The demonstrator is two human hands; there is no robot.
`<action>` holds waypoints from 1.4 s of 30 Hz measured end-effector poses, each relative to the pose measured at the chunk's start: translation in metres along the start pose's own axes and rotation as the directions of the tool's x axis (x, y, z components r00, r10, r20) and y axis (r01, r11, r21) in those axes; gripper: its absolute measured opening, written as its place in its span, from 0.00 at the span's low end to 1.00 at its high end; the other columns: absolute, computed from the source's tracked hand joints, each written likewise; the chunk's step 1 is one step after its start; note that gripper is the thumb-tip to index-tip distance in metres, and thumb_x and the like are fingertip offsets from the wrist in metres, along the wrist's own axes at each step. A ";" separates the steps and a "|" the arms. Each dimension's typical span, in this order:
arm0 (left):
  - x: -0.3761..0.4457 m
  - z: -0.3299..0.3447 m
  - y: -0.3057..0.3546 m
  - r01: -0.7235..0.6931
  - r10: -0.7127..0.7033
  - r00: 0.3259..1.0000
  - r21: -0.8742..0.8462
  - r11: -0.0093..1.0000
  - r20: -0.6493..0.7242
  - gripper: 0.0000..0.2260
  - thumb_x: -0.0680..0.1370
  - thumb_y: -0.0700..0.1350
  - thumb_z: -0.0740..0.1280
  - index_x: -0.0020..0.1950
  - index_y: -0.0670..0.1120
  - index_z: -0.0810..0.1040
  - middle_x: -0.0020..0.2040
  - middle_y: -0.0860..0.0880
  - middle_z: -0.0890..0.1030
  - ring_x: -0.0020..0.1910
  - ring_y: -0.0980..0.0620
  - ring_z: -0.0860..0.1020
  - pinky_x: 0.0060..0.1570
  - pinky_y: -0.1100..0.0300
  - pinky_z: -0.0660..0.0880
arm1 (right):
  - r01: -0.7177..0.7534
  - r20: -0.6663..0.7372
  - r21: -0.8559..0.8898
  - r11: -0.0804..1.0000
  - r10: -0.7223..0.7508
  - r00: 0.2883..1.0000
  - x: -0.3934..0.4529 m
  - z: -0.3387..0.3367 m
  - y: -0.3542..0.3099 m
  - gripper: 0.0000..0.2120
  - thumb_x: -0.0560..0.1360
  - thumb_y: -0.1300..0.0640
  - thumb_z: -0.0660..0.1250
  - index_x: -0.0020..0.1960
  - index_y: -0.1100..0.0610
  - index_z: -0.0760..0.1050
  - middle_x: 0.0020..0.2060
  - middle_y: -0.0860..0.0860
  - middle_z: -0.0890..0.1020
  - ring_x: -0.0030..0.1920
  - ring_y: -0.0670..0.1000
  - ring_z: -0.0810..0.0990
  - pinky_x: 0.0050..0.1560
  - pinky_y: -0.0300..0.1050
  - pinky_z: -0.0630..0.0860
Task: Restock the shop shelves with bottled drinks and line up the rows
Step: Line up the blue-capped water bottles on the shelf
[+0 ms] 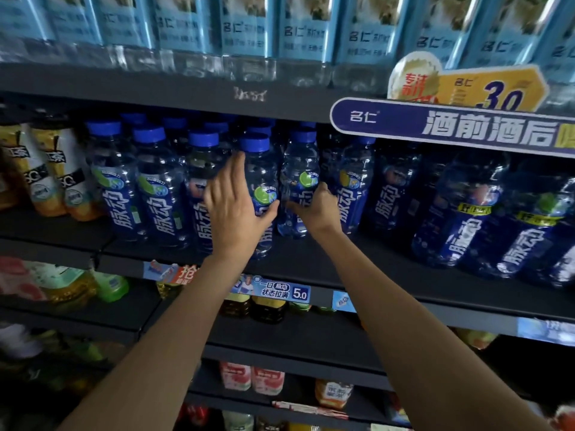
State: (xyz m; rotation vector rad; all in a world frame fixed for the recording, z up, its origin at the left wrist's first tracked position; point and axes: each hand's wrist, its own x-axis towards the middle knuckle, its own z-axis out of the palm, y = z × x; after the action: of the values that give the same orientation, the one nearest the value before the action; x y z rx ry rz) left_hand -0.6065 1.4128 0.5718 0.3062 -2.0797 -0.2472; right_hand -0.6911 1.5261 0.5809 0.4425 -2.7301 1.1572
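Blurred and cut off at the top: a row of pale blue cartons (249, 26) on the upper shelf. Lower shelves dim, their goods hard to make out. Left hand (236, 206) wrapped round a blue-capped bottle (259, 181) at the front of the middle shelf (311, 262), fingers mostly hidden behind it, thumb across the label. Right hand (317, 206) gripping the neighbouring bottle (300, 178) low on its body, fingertips out of sight. More blue bottles (155, 188) standing in rows either side. Dark shelving, price strip (273, 290) on the edge, promotional sign (466, 126) to the right.
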 end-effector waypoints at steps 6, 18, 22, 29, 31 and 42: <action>0.000 -0.002 -0.003 -0.059 0.061 0.997 0.036 0.998 -0.053 0.37 0.69 0.59 0.66 0.69 0.41 0.60 0.65 0.39 0.73 0.62 0.40 0.73 0.61 0.45 0.68 | -0.193 -0.270 -0.064 0.979 0.169 0.948 -0.009 0.018 -0.012 0.35 0.71 0.46 0.70 0.66 0.63 0.57 0.64 0.60 0.65 0.64 0.60 0.66 0.47 0.50 0.74; 0.002 -0.001 -0.005 -0.072 0.078 0.996 0.119 0.990 -0.046 0.39 0.67 0.62 0.69 0.68 0.39 0.63 0.64 0.42 0.74 0.60 0.43 0.75 0.59 0.50 0.71 | -0.210 -0.250 0.019 0.978 0.208 0.946 -0.022 0.019 -0.018 0.39 0.69 0.47 0.72 0.68 0.63 0.55 0.66 0.60 0.63 0.68 0.60 0.64 0.55 0.50 0.72; 0.003 -0.001 -0.007 -0.082 0.088 0.994 0.094 0.992 -0.065 0.40 0.66 0.60 0.72 0.68 0.40 0.62 0.64 0.42 0.74 0.60 0.43 0.75 0.59 0.49 0.71 | -0.227 -0.229 0.031 0.974 0.227 0.947 -0.009 0.023 -0.026 0.36 0.70 0.49 0.72 0.67 0.62 0.56 0.64 0.59 0.64 0.65 0.60 0.66 0.47 0.49 0.70; 0.003 0.001 -0.008 -0.072 0.080 0.993 0.096 0.993 -0.084 0.38 0.66 0.62 0.66 0.68 0.41 0.62 0.64 0.43 0.74 0.60 0.44 0.75 0.61 0.52 0.69 | -0.290 -0.282 0.094 0.952 0.305 0.910 -0.001 0.031 -0.022 0.36 0.68 0.48 0.73 0.65 0.62 0.56 0.63 0.60 0.64 0.63 0.60 0.66 0.43 0.46 0.66; 0.003 0.003 -0.007 -0.075 0.086 0.992 0.107 0.991 -0.097 0.38 0.67 0.62 0.65 0.68 0.41 0.62 0.64 0.43 0.74 0.59 0.44 0.75 0.62 0.54 0.64 | -0.274 -0.311 0.095 0.957 0.290 0.905 -0.006 0.031 -0.016 0.37 0.68 0.46 0.73 0.64 0.62 0.57 0.63 0.60 0.64 0.64 0.61 0.65 0.44 0.46 0.66; 0.002 0.007 -0.006 -0.066 0.079 0.989 0.109 0.992 -0.122 0.37 0.68 0.61 0.65 0.68 0.40 0.62 0.64 0.43 0.75 0.60 0.45 0.74 0.60 0.51 0.70 | -0.187 -0.156 0.062 0.980 0.194 0.968 0.005 0.020 -0.002 0.42 0.70 0.45 0.71 0.73 0.60 0.53 0.67 0.60 0.61 0.68 0.61 0.64 0.60 0.52 0.69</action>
State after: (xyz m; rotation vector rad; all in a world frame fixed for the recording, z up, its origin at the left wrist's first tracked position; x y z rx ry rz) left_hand -0.6126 1.4066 0.5678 0.3005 -1.9775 -0.0727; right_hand -0.6958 1.5092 0.5697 0.0862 -2.6547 1.2441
